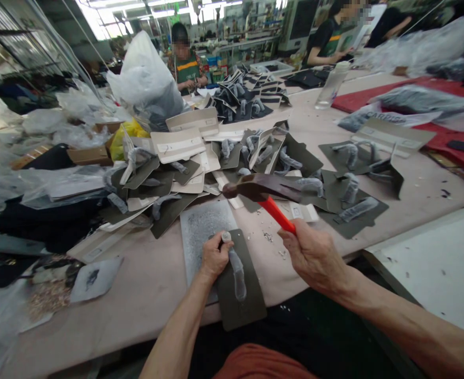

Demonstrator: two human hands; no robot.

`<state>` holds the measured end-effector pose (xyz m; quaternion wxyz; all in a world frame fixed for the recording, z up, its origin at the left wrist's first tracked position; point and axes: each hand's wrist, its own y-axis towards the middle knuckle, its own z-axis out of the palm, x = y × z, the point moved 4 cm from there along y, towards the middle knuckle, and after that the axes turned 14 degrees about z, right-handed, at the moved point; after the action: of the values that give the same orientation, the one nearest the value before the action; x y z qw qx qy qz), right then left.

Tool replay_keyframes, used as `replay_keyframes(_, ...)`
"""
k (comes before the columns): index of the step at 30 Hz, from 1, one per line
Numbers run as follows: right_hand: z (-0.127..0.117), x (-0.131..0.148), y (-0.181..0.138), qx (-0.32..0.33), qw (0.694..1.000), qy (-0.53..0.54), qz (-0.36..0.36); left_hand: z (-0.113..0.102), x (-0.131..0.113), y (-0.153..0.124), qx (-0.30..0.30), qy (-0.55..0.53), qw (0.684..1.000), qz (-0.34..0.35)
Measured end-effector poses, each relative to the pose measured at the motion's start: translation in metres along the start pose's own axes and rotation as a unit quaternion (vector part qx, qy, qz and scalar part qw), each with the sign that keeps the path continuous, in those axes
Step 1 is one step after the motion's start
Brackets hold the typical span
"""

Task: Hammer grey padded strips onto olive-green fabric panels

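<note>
My right hand (313, 255) grips the orange handle of a claw hammer (277, 213), its dark head raised over the work. My left hand (215, 255) is closed around a short metal punch (226, 237) held upright, its flat top showing. Beneath the punch lies a dark olive panel (242, 305) with a plastic-wrapped handle (238, 276) attached. The panel rests partly on a grey, pitted slab (206, 218) on the table and reaches past the table's front edge. The punch's lower tip is hidden by my left fingers.
Piled panels with wrapped handles (188, 173) cover the table beyond the slab, with more panels (348, 195) at the right. Small pale bits (269, 237) are scattered nearby. At the left lies a heap of small pieces (48, 300). A bottle (332, 87) stands farther back. Two people work across the table.
</note>
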<state>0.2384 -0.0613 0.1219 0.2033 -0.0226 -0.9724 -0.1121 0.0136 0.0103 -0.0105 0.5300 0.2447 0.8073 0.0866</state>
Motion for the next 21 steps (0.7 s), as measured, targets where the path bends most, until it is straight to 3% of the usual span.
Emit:
replay_keyframes(5, 0.012, -0.003, -0.004, 0.113, 0.991, -0.074, -0.002, 0.000, -0.001, 0.001, 0.010, 0.011, 1.000, 0.006)
replay_keyframes(9, -0.010, 0.002, 0.005, -0.003, 1.000, 0.011, 0.015, 0.000, -0.001, 0.001, 0.003, 0.015, 1.000, 0.009)
replay_keyframes(11, -0.010, 0.007, 0.003, -0.024, 0.999, 0.043, 0.005, 0.000, -0.002, 0.001, 0.001, 0.019, 1.000, 0.009)
replay_keyframes(15, 0.021, 0.007, -0.013, 0.102, 0.994, -0.020, -0.016, 0.000, -0.002, 0.002, -0.005, 0.048, 0.999, 0.002)
replay_keyframes(17, 0.034, -0.005, -0.019, 0.139, 0.990, -0.013, 0.027, 0.000, -0.003, 0.003, -0.007, 0.049, 0.999, 0.004)
replay_keyframes(21, 0.055, -0.045, -0.023, 0.173, 0.967, 0.103, 0.156, -0.001, -0.006, 0.002, -0.004, 0.031, 0.999, 0.010)
